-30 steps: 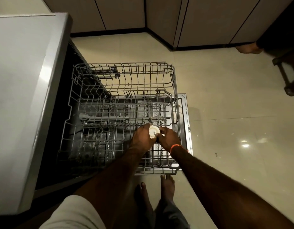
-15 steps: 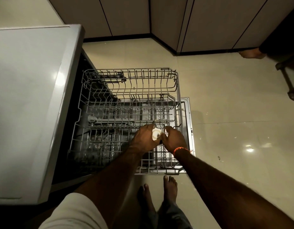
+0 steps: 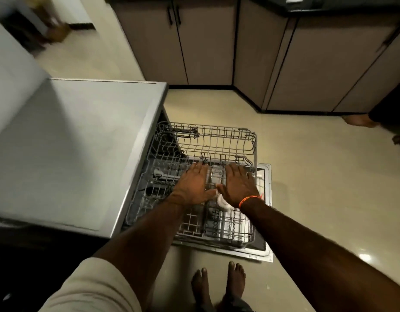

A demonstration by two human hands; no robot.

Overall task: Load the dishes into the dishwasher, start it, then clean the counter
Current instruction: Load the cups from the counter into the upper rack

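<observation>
Both arms reach forward and down from the bottom of the view, nearly straight, to the pulled-out wire rack [image 3: 208, 149] of the dishwasher [image 3: 86, 149]. The left hand [image 3: 192, 184] lies palm down with its fingers straight and close together, resting across the rack's wires, fingertips pointing away from the person. The right hand [image 3: 238, 185] lies just beside it in the same flat pose, fingers extended and slightly spread, the thumb angled inward toward the left hand; an orange thread band [image 3: 249, 200] circles its wrist. Neither hand is curled round anything. A small white dish [image 3: 223, 204], partly hidden and blurred, sits in the rack directly under the heel of the right hand, between the two wrists. The rack stands out over the lowered dishwasher door [image 3: 265, 244]. The person's bare feet [image 3: 219, 284] stand on the cream tiled floor [image 3: 318, 176] in front of the door, and brown cabinets [image 3: 208, 41] line the far wall.
</observation>
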